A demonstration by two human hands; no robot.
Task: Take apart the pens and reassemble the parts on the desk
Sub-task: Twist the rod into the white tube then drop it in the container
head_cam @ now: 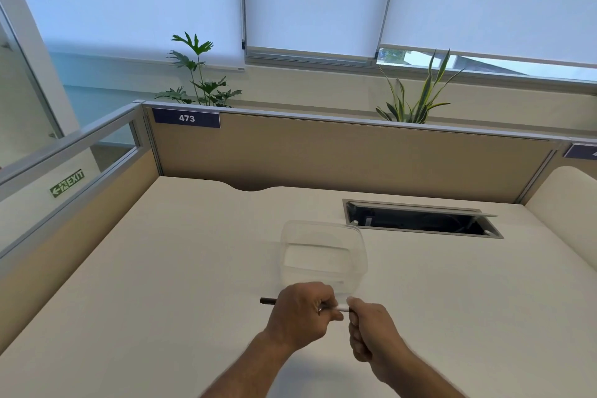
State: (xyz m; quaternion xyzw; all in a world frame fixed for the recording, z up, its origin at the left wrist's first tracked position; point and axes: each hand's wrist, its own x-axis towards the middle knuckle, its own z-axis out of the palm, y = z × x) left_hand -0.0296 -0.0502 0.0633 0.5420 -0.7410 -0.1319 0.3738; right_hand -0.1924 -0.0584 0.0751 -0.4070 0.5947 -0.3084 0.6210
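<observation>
Both hands have a grip on one pen [336, 308] low in the centre of the frame: the left hand [303, 313] is curled round its middle with the dark end poking out to the left, and the right hand [371, 329] pinches the white end between thumb and fingers. They hold it level just above the cream worktop [161, 268], right in front of a clear plastic container [323, 255]. Further back, to the right, an open cable hatch [420, 220] is set into the surface.
</observation>
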